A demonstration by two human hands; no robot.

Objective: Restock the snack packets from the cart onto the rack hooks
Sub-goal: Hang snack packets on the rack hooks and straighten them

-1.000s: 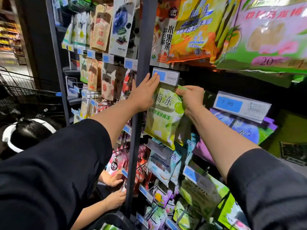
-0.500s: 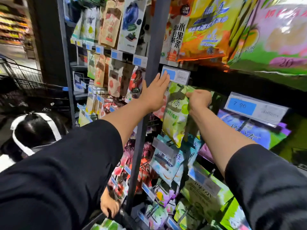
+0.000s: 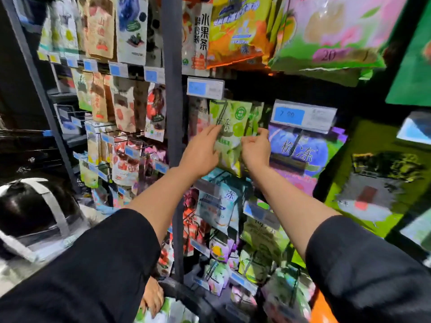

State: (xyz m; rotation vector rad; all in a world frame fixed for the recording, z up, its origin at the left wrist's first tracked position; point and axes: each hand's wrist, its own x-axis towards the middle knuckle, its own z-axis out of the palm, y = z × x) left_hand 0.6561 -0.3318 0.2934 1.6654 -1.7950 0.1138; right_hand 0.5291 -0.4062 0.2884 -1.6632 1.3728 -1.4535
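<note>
- Step in hand: a green snack packet hangs on a rack hook under the price tag, beside the dark upright post — it looks seated, and both hands are straightening it.
- The left hand lies with fingers straight against the packet's left edge; the right hand has its fingers curled at the right edge, apparently pinching it.
- Next move, as I judge it: let go and reach down for another packet — the blurred pale-green packets at the bottom edge are probably the cart's load.
- The rack is crowded: orange bags above, a purple packet just right, teal ones below.
- Another person's head is low at the left.
</note>
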